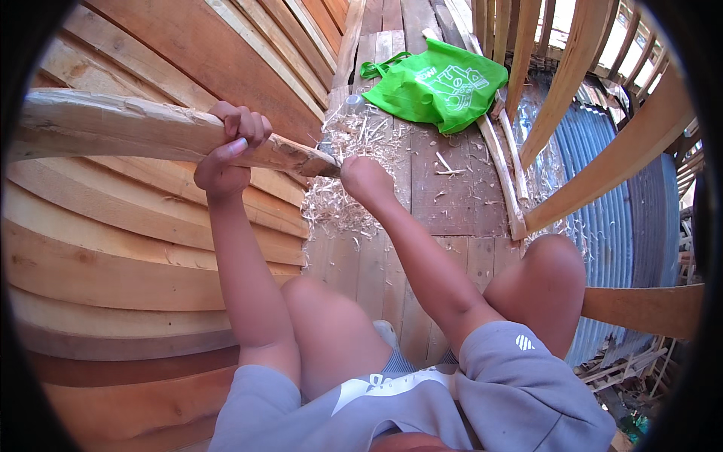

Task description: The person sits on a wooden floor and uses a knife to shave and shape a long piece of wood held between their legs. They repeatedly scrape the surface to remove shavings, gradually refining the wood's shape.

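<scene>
A long, thick piece of pale wood (128,128) with a rough, whittled surface reaches in from the left edge and narrows toward the middle. My left hand (230,147) is closed around it, the thumb on the near side. At its narrow end, a short dark blade (327,166) shows against the wood. Just right of it, my right hand (367,179) is a fist on this dark-bladed tool; the fingers and the handle are mostly hidden. Curled wood shavings (343,203) lie thick on the floor below both hands.
A plank wall (113,264) stands close on my left. Ahead on the plank floor (444,203) lie a green bag (433,87) and a small clear cup (352,104). Wooden railing slats (617,169) run along the right, with corrugated metal sheets (595,158) beyond them.
</scene>
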A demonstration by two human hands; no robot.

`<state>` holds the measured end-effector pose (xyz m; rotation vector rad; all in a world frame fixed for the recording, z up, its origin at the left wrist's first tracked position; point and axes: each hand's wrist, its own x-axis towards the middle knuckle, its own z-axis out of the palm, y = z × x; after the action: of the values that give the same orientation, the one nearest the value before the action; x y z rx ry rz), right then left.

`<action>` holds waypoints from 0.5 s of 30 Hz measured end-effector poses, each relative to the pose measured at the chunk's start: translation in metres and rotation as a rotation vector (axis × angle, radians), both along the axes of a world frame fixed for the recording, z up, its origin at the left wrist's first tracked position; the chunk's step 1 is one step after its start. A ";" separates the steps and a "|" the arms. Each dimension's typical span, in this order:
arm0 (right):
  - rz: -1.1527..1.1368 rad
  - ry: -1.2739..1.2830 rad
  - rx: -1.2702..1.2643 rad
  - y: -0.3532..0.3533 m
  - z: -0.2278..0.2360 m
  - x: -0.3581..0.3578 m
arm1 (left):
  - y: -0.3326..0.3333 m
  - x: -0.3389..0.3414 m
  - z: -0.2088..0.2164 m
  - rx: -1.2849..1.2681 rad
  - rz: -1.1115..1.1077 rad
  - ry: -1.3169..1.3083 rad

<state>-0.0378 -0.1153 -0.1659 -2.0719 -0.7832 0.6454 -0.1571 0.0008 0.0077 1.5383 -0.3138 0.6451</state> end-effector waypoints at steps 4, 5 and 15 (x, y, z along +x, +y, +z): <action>-0.012 -0.106 0.046 -0.004 -0.003 0.001 | -0.002 -0.003 0.001 0.010 -0.025 0.023; -0.054 -0.137 0.021 -0.002 -0.025 0.002 | -0.005 0.001 0.002 0.010 -0.038 0.027; -0.328 -0.077 -0.232 -0.043 -0.104 0.075 | -0.009 0.001 0.004 0.049 -0.131 0.044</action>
<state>0.0376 -0.1580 -0.2697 -2.3806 -0.4086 0.4934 -0.1557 -0.0083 0.0117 1.5627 -0.3960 0.5027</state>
